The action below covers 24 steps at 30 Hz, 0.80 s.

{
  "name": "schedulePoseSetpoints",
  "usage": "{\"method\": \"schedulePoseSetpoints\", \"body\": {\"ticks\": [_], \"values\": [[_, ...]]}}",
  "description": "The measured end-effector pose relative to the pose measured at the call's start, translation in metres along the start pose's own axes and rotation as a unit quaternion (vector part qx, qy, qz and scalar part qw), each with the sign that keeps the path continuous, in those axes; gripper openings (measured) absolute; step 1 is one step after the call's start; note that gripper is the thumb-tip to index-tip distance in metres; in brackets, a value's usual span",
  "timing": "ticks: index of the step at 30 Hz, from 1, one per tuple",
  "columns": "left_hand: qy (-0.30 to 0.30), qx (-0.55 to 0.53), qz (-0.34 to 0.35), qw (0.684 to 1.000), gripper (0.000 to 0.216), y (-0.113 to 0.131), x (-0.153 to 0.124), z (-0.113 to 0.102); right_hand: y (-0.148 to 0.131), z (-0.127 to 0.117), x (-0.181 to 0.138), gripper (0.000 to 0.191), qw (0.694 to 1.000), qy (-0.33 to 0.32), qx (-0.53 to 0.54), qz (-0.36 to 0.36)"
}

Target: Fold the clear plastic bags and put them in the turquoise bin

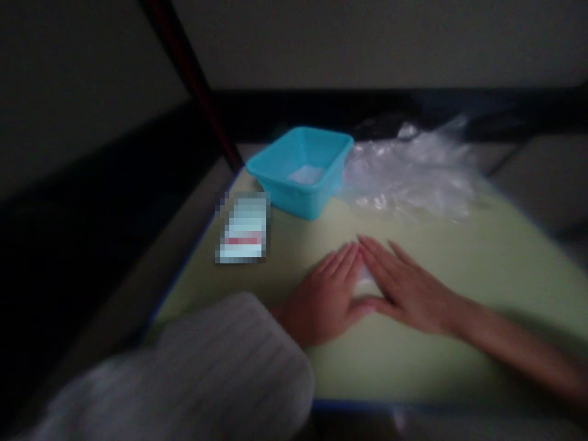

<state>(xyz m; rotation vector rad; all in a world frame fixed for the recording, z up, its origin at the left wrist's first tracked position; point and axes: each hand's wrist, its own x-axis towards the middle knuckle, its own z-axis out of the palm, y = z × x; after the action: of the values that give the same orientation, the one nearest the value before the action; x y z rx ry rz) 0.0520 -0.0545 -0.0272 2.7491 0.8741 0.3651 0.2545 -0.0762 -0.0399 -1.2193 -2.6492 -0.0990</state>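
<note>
My left hand (pixel 321 300), coming out of a grey sleeve (pixel 220 367), lies palm down on the yellow-green tabletop with its fingers stretched out. My right hand (pixel 408 285) lies flat opposite it, fingers stretched as well. The fingertips of both hands meet or nearly meet, and so do the thumbs. In the gap between them shows a bit of a small white thing (pixel 364 277). The hands cover most of it, and its kind cannot be made out. Neither hand is wrapped around anything.
A turquoise plastic basin (pixel 316 199) with something white (pixel 307 174) inside stands towards the back. Crumpled clear plastic (pixel 413 171) spreads to its right. At the left lies a blurred-out pale rectangular item (pixel 243 226) with a red band. A dark red pole (pixel 197 79) slants behind the table (pixel 459 361).
</note>
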Motion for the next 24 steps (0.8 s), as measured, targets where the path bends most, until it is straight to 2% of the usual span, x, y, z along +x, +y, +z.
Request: {"method": "schedulePoseSetpoints", "body": {"ticks": [3,7,12,16,18,21,24], "values": [[0.006,0.001,-0.004,1.000,0.067,-0.001,0.000,0.002,0.005,-0.002,0.001,0.080,1.000,-0.019,0.021,0.009],[-0.002,-0.002,-0.005,1.000,0.067,-0.005,-0.001,0.004,0.019,-0.015,0.002,0.071,0.995,-0.052,0.084,-0.028],[-0.001,-0.022,-0.013,1.000,0.070,-0.007,-0.002,0.004,0.031,-0.024,0.002,0.033,0.989,0.028,0.099,-0.104],[0.018,-0.039,-0.001,0.999,0.065,-0.008,-0.002,0.004,0.032,-0.016,-0.001,0.026,0.988,0.057,0.061,-0.129],[0.042,-0.059,-0.008,0.997,0.060,-0.008,-0.001,0.004,0.031,-0.013,-0.001,0.022,0.988,0.059,0.099,-0.103],[0.082,-0.126,-0.035,0.988,0.043,-0.010,0.000,0.003,0.028,-0.013,0.001,0.016,0.968,0.069,0.242,0.009],[0.113,-0.274,-0.113,0.948,0.021,-0.013,0.004,0.003,0.023,-0.018,0.008,0.016,0.938,0.085,0.322,0.100]]}}
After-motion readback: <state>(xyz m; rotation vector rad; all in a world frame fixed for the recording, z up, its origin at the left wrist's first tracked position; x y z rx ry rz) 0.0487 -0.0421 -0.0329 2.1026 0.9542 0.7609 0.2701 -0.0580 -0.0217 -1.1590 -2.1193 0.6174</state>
